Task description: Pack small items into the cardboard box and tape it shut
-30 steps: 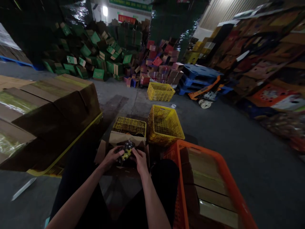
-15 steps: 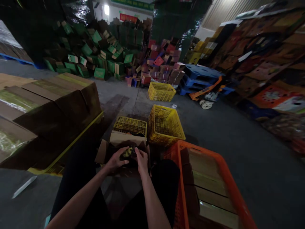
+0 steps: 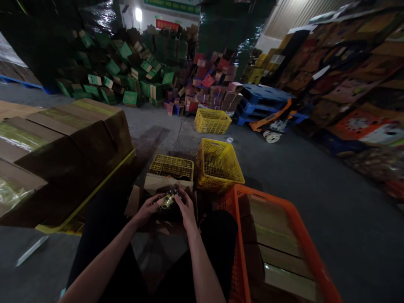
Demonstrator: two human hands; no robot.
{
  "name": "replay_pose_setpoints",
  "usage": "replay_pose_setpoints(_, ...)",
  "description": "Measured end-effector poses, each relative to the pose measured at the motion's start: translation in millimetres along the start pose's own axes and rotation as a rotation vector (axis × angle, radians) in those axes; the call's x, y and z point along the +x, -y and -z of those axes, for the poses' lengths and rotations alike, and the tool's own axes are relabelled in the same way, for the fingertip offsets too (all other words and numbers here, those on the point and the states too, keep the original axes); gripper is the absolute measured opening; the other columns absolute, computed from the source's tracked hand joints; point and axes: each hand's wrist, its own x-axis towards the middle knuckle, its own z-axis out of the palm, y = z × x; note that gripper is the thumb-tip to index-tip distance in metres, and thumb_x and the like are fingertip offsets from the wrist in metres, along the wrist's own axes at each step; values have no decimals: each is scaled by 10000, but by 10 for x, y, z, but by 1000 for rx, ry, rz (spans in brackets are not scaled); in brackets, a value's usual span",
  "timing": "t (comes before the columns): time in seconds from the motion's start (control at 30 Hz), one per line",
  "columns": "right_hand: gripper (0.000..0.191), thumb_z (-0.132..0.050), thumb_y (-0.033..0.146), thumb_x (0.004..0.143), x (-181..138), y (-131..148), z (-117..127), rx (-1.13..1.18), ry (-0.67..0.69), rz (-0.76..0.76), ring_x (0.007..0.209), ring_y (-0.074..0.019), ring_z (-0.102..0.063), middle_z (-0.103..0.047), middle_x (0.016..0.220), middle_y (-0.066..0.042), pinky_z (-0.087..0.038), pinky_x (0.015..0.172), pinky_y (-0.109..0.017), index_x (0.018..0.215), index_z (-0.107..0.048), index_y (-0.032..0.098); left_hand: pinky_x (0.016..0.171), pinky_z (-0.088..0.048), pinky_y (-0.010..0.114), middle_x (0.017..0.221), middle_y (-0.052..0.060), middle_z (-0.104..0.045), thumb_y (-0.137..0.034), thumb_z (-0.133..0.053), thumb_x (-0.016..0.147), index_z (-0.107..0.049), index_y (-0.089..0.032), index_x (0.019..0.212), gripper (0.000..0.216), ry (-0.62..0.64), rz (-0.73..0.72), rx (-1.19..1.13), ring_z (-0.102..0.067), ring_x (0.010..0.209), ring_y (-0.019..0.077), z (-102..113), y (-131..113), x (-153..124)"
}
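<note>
Film-wrapped packet [image 3: 168,201], yellow and dark, sits between the person's two hands, over the mouth of an open cardboard carton [image 3: 160,183]; I can't tell whether it touches anything inside. The left hand [image 3: 149,208] has its thumb on the packet's near side and its fingers round the edge; the right hand [image 3: 186,205] pinches the other end, fingertips close together. So both are clamped lightly on it.

As I judge it, handling is midway: the packet is not yet set down, and the carton's flaps stand unclosed. How full it is, the gloom hides. Right of the carton, an orange crate [image 3: 305,235] holds taped boxes [image 3: 280,240] that look finished, as do the stacked cartons [image 3: 75,130] to its left. Just beyond the carton stand a yellow lattice crate [image 3: 172,164] and a deeper yellow crate [image 3: 232,165]; well behind, another yellow crate [image 3: 213,123].
</note>
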Motion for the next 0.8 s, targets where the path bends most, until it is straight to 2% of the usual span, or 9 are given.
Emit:
replay_pose_setpoints(0.13,352,-789,478,718,-27,10,-7,47,68,-35,766,-180,-654,-740,853,-10,-501,707,-269,929,-727,202,966,-510,367,1280,141,-667,-539,-724,821,-647,-152,1290,613,21,1,37,-621,1176,317,13,4,-6)
replay_pose_setpoints(0.23,334,-786,492,709,-33,28,-9,30,46,-39,644,-148,-585,-676,708,18,-446,609,-240,814,-695,189,913,-541,366,1267,141,-670,-548,-734,808,-636,-160,1304,638,-30,14,50,-637,1147,315,52,45,23)
replay_pose_setpoints(0.4,335,-763,506,724,-28,37,-10,-15,20,-18,662,-156,-574,-655,711,14,-445,612,-240,803,-677,193,783,-592,376,1209,156,-691,-569,-758,777,-588,-171,1341,711,-144,112,-9,-690,1031,300,87,148,89)
replay_pose_setpoints(0.6,339,-756,517,738,-21,22,13,-49,2,-9,650,-154,-565,-644,715,14,-434,578,-233,817,-673,198,847,-577,355,1149,145,-713,-508,-842,705,-689,-122,1142,602,-47,103,-82,-692,1032,292,76,169,74)
replay_pose_setpoints(0.7,335,-761,511,741,-30,34,-1,-45,15,-3,658,-153,-569,-650,702,13,-441,596,-234,819,-681,194,780,-583,322,1072,139,-735,-515,-856,678,-710,-104,1088,599,-88,100,-32,-710,951,277,75,126,69)
replay_pose_setpoints(0.8,354,-767,500,744,-60,61,-39,27,72,-17,776,-181,-626,-713,829,-16,-491,697,-259,914,-707,196,712,-570,275,988,121,-751,-541,-836,688,-722,-99,1065,592,-137,79,9,-716,880,253,76,76,64)
